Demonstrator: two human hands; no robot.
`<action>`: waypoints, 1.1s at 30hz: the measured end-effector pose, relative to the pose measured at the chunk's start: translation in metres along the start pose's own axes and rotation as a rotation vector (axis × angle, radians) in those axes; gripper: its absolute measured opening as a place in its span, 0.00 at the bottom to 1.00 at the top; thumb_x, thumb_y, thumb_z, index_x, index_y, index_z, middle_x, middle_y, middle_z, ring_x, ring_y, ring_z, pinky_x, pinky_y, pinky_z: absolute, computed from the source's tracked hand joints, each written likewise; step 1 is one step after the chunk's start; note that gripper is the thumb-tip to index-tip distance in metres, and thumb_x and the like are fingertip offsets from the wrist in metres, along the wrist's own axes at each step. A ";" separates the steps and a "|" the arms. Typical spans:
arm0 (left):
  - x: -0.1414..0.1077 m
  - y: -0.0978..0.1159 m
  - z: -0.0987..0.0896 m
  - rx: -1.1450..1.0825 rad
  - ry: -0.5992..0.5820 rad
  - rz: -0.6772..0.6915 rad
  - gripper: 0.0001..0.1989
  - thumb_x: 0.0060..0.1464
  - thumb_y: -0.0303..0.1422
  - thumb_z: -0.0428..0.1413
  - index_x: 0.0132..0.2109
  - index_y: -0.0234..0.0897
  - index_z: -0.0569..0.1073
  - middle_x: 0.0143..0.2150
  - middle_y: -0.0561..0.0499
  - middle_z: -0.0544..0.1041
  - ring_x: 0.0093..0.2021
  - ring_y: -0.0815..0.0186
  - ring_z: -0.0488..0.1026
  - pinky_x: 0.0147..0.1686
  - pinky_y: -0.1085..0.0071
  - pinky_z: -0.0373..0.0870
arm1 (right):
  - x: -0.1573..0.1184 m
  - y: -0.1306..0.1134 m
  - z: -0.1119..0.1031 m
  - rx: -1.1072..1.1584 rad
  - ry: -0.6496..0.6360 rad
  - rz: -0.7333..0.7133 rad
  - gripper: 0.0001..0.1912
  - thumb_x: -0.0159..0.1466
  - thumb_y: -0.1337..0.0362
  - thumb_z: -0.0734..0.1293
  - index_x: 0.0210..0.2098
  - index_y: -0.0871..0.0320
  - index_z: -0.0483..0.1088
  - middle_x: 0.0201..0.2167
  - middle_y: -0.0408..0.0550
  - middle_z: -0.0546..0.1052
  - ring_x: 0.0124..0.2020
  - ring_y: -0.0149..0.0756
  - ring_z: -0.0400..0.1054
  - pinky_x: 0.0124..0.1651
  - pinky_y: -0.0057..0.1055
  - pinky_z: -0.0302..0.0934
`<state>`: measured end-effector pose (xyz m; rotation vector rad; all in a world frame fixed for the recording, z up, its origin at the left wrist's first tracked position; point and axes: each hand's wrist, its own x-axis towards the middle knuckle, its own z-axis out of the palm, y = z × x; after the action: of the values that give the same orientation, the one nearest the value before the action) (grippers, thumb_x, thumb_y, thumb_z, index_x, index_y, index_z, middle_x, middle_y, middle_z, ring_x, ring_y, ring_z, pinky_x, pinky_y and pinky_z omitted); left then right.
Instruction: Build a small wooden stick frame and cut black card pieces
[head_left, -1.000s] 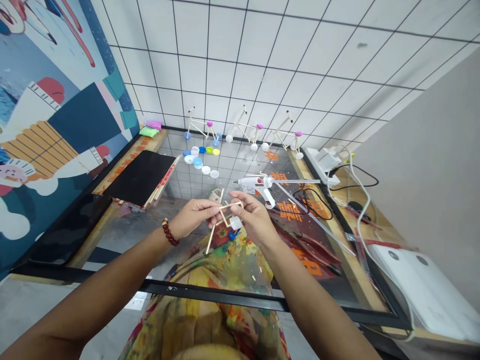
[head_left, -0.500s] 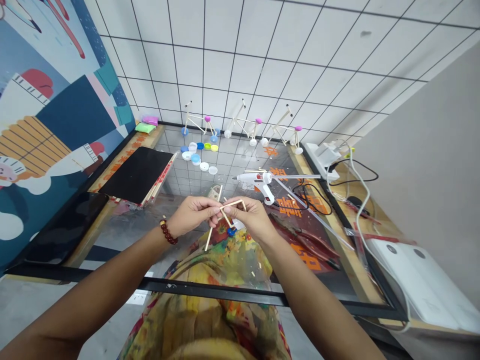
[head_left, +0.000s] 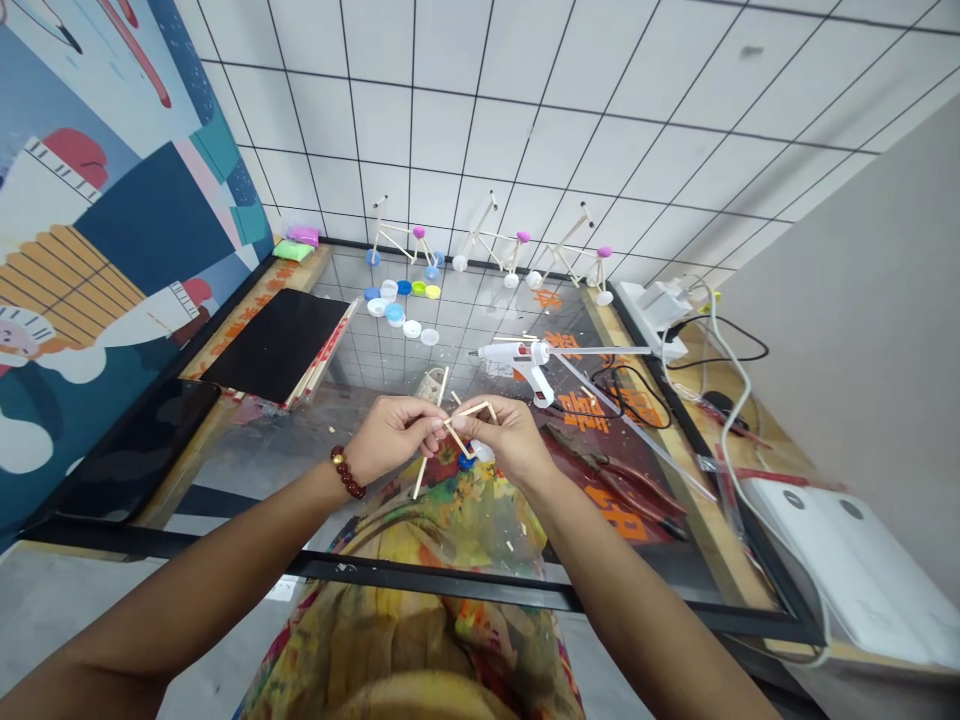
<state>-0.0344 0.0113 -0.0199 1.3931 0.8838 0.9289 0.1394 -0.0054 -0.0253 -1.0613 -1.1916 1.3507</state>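
Above the near part of the glass-topped table, my left hand pinches a thin, straight wooden stick, which slants up past the fingertips. My right hand grips a small frame of joined wooden sticks, bent at an angle. Fingertips of both hands nearly meet where stick and frame come together; whether the two touch I cannot tell. Below the right hand lie a blue bottle cap and a white cap. A white glue gun rests just beyond that hand.
Three stick-built bicycle models stand along the wall, beside several coloured caps. Red-handled pliers lie at right, near glue sticks and cables. A black folder is at left; a power strip sits at back right.
The view has shifted slightly. Both hands keep their grips, with the stick and the frame held in nearly the same position between them.
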 end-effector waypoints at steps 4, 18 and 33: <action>0.000 -0.002 0.007 -0.009 0.063 -0.020 0.10 0.49 0.37 0.62 0.30 0.32 0.78 0.21 0.52 0.76 0.19 0.72 0.71 0.20 0.75 0.73 | 0.000 0.001 0.001 0.011 0.028 -0.009 0.14 0.47 0.53 0.78 0.23 0.57 0.76 0.18 0.42 0.74 0.20 0.29 0.62 0.24 0.27 0.57; -0.001 0.000 0.010 0.041 0.093 -0.042 0.05 0.49 0.30 0.60 0.28 0.32 0.77 0.22 0.52 0.76 0.18 0.72 0.71 0.19 0.77 0.71 | 0.000 0.004 0.000 0.027 0.062 -0.015 0.12 0.45 0.57 0.79 0.23 0.57 0.77 0.19 0.42 0.75 0.20 0.29 0.62 0.25 0.28 0.56; 0.004 0.002 0.016 -0.159 0.100 -0.018 0.10 0.50 0.36 0.62 0.37 0.32 0.78 0.31 0.49 0.79 0.30 0.69 0.75 0.34 0.72 0.74 | 0.007 0.001 0.006 0.165 0.122 -0.001 0.12 0.48 0.58 0.78 0.27 0.56 0.77 0.21 0.41 0.76 0.21 0.29 0.66 0.25 0.27 0.61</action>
<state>-0.0180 0.0083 -0.0179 1.2099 0.8764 1.0388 0.1326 0.0007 -0.0255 -1.0093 -0.9737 1.3396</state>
